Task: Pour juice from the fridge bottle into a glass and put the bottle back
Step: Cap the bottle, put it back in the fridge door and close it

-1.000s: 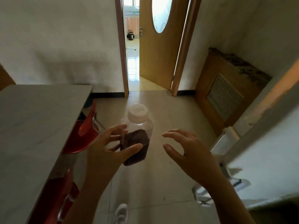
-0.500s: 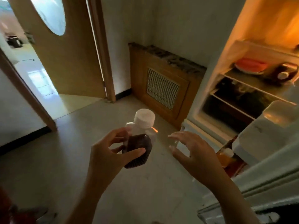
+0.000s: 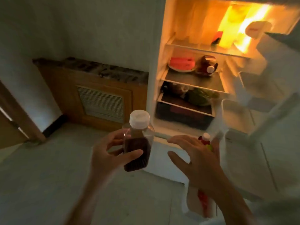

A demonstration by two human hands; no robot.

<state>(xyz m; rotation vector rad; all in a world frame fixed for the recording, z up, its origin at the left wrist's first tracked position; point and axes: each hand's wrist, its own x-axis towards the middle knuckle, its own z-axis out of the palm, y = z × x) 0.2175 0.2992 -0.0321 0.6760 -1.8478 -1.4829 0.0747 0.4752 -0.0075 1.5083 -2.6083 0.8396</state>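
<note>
My left hand (image 3: 110,153) grips a clear plastic juice bottle (image 3: 138,142) with a white cap, held upright and about half full of dark juice. My right hand (image 3: 194,158) hovers just right of the bottle with fingers spread and holds nothing. Both hands are in front of the open fridge (image 3: 155,65), whose lit shelves face me. The fridge door (image 3: 267,143) stands open at the right, and its lower door shelf holds a red bottle (image 3: 205,138) with a white cap, partly hidden behind my right hand. No glass is in view.
Inside the fridge, a plate of watermelon slices (image 3: 181,64) and a dark jar (image 3: 207,65) sit on the middle shelf, with greens (image 3: 199,96) below. A wooden cabinet with a vent grille (image 3: 100,101) stands left of the fridge. A doorway edge (image 3: 14,120) is at far left.
The view has swung right from the table and doorway to face the open fridge. My left hand keeps its hold on the bottle, and my right hand stays spread beside it.
</note>
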